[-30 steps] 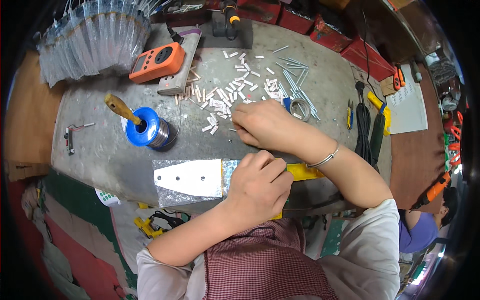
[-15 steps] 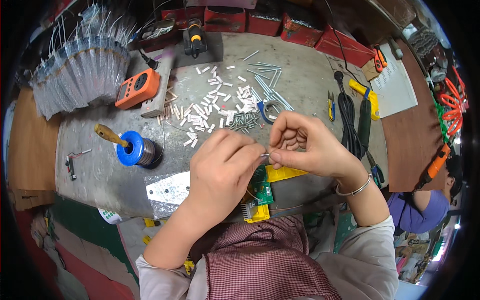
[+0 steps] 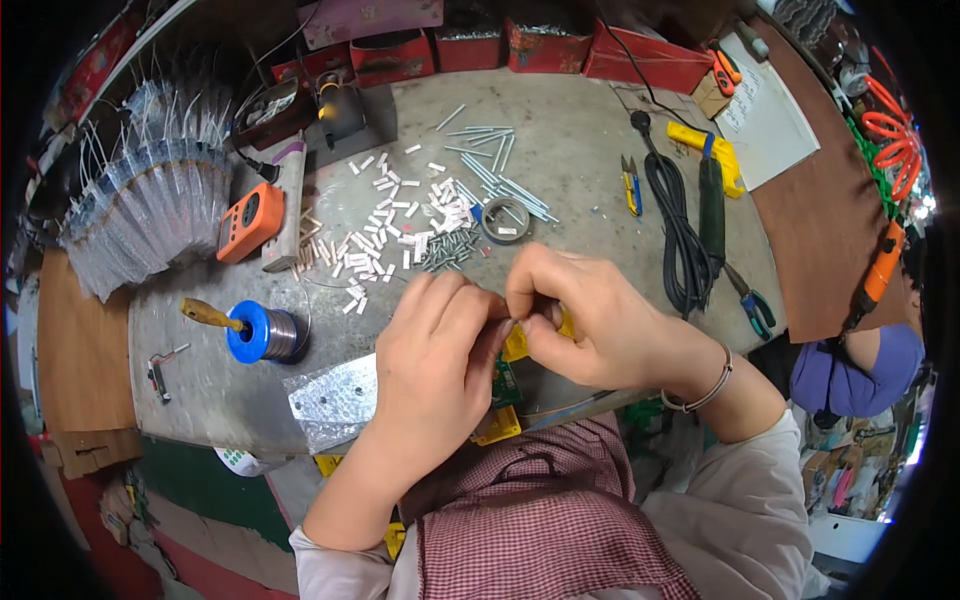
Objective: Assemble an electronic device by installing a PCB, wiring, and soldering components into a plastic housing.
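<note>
Green circuit board (image 3: 507, 384): six o'clock, below the pinch.
Left hand (image 3: 428, 345), right hand (image 3: 592, 325): both pinching closed, fingertips together; anything gripped, can't tell.
Pinch: best light, steady, aligned!
Small metal pieces (image 3: 450, 249): piled at eleven.

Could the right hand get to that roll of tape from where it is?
Probably yes: the tape roll lies just beyond the right hand with nothing standing between, though it seems busy beside the left hand.

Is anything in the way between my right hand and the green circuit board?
Only your left hand, perhaps: it hides part of the green circuit board from this view. Nothing else visible stands between your right hand and the board's uncovered part.
</note>
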Tool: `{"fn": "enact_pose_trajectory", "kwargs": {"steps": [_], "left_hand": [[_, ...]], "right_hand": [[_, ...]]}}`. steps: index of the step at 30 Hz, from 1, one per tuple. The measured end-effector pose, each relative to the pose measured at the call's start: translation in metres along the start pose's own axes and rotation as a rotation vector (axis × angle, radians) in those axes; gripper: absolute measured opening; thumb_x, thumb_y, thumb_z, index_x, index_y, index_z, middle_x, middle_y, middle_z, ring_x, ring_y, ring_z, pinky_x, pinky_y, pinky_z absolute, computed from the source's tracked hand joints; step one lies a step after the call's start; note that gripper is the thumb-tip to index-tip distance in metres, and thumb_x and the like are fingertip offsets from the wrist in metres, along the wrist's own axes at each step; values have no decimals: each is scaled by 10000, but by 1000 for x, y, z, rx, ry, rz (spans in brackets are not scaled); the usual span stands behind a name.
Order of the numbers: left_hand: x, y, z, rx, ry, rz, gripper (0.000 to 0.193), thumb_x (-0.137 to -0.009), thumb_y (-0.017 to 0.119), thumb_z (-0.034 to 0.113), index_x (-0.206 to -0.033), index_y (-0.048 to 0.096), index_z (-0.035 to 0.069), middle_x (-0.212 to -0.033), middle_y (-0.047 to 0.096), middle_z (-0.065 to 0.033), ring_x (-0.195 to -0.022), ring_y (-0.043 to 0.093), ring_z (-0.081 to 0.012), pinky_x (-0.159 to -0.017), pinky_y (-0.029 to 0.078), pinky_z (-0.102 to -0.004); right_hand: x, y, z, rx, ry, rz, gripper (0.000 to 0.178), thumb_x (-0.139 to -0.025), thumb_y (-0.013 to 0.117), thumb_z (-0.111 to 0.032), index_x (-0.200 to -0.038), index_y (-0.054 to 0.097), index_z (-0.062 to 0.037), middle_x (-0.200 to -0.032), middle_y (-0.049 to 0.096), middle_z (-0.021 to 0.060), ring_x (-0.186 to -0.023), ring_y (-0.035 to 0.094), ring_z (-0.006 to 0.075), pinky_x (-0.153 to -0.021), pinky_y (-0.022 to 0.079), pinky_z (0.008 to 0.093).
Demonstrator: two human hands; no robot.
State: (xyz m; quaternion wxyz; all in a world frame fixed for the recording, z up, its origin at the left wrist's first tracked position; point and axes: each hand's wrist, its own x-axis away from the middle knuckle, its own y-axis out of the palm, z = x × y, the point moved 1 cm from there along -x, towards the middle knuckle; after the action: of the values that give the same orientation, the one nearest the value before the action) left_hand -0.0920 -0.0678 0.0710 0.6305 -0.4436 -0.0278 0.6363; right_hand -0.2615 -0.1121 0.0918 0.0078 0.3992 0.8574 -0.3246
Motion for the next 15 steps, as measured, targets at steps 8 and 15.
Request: {"fn": "enact_pose_trajectory", "kwargs": {"steps": [8,15], "left_hand": [[-29,4,-5,69,38,-60,209,-671,611,-90,-847,532,-10,-807,539,-174,-794,545,-390,-674,436,-437],[-34,14,-17,122,-16,-3,220,-661,611,-88,-852,528,-20,-794,529,-162,-763,529,-367,-651,427,-412]], "right_hand": [[-17,-14,8,557,-384,34,275,-695,683,-107,-940,559,-122,-851,600,48,-827,623,275,-595,502,399],[-31,-20,12,704,-447,45,170,-721,648,-131,-874,578,-154,-765,615,22,-759,643,243,-551,496,398]]}}
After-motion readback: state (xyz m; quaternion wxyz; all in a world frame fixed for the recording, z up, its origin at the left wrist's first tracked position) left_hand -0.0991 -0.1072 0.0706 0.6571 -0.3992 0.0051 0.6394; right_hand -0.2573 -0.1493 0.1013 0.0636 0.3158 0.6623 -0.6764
